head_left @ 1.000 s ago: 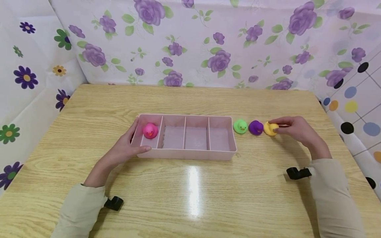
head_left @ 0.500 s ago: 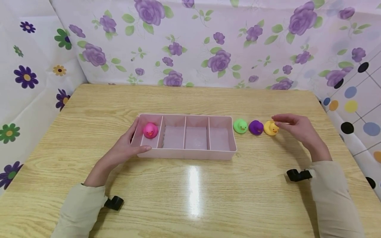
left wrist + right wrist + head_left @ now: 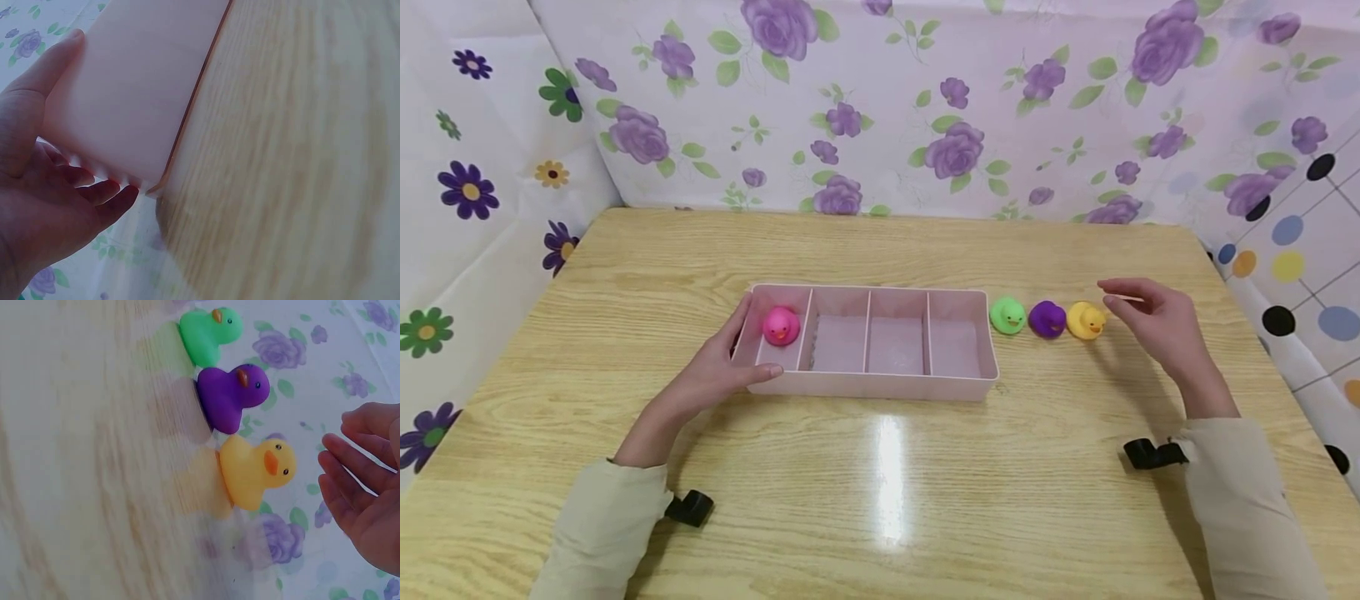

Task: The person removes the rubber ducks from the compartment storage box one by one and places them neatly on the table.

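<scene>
My left hand holds the left end of a pale pink divided box, thumb along the front wall and fingers at the end wall. In the left wrist view the fingers curl against that end wall. A pink rubber duck sits in the leftmost compartment. Right of the box stand a green duck, a purple duck and a yellow duck in a row. My right hand hovers just right of the yellow duck, fingers loosely extended and apart from it, holding nothing.
The light wooden table has a bright reflection in front of the box. A flowered sheet rises along its back edge, with patterned coverings at both sides. A black wrist camera juts from the right sleeve.
My right hand has let go of the yellow duck and drawn back to the right. That duck stays at the row's end. The left hand keeps its hold on the box.
</scene>
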The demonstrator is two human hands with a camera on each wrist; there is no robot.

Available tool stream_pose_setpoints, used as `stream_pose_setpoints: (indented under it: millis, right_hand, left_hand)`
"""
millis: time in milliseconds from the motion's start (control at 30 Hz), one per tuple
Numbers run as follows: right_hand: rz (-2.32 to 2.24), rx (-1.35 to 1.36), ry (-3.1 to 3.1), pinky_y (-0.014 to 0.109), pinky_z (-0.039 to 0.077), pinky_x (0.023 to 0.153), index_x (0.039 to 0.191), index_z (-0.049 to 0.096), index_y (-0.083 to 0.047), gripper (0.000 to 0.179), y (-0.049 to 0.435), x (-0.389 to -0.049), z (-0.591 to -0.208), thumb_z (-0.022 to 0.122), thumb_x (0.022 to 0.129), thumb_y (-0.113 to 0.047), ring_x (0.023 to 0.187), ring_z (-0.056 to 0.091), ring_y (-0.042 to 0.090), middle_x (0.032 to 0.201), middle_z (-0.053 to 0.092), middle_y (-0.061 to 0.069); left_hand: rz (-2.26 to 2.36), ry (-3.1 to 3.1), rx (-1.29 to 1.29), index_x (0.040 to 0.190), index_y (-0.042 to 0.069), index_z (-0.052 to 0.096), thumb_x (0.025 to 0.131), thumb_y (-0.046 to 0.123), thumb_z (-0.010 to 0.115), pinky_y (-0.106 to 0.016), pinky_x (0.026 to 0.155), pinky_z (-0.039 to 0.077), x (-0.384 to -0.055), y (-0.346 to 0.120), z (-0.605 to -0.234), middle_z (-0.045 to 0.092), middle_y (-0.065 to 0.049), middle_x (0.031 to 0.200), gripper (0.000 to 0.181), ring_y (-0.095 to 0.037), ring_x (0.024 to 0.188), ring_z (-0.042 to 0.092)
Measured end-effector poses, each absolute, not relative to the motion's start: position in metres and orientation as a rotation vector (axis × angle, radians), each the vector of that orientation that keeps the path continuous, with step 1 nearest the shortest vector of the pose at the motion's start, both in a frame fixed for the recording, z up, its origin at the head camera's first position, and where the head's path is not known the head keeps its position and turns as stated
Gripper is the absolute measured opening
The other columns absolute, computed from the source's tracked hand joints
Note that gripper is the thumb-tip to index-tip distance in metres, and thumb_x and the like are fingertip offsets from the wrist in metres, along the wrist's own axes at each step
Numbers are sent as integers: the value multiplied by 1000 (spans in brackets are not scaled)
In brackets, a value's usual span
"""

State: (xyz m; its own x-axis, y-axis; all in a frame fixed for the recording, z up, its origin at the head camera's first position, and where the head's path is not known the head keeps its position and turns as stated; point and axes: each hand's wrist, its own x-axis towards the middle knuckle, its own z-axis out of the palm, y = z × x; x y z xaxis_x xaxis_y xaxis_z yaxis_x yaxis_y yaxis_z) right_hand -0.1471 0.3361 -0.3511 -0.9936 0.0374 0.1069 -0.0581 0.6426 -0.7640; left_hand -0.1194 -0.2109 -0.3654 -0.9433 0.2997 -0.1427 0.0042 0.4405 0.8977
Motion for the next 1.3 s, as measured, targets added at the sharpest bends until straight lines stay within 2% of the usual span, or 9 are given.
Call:
stream_pose_setpoints:
  millis: [133,300,400,600,767,1033,1300]
  right_hand:
    - [1318,60,-2681,9,46,73,125,64,-5,40,327,-142,-345,62,95,-31,92,58,-3,115,62,-9]
    - [1286,120,-2728,11,47,72,125,64,-5,37,312,-137,-338,60,97,-28,91,58,-4,121,63,8]
    - [1283,151,-2777,10,46,74,126,63,-6,37,302,-135,-333,58,98,-28,95,57,-4,124,62,14]
    - [1334,224,-2831,11,45,80,126,63,-4,38,284,-132,-323,58,98,-28,104,55,1,126,61,16]
    - [1357,298,-2848,13,47,78,127,62,-3,36,272,-131,-317,58,98,-24,102,57,5,127,60,16]
    - [1383,337,-2884,12,46,79,129,60,-2,37,254,-132,-314,59,98,-22,109,60,29,128,59,17]
    - [1407,383,-2895,24,53,72,130,59,-3,38,233,-136,-309,60,97,-23,99,63,29,127,60,16]
  left_hand:
    - [1505,2416,264,156,20,-6,84,23,76,-54,111,18,-120,-210,-365,4,-14,160,109,-30,143,11]
    - [1502,2413,270,156,20,-6,84,23,76,-55,112,15,-120,-210,-365,2,-12,161,109,-30,144,8]
    - [1505,2409,276,156,19,-6,84,22,76,-55,112,14,-120,-210,-365,0,-12,161,109,-30,144,7]
    - [1494,2414,270,156,20,-6,85,22,76,-56,112,14,-119,-209,-366,0,-12,161,108,-31,144,6]
    - [1490,2413,273,156,20,-6,85,23,76,-56,112,14,-120,-209,-365,-1,-12,161,109,-32,144,5]
    - [1486,2414,275,156,21,-7,84,24,76,-56,112,15,-121,-210,-362,-1,-12,161,109,-32,144,6]
    - [1499,2406,261,155,22,-7,84,23,76,-58,110,18,-120,-211,-364,2,-13,161,110,-33,143,10]
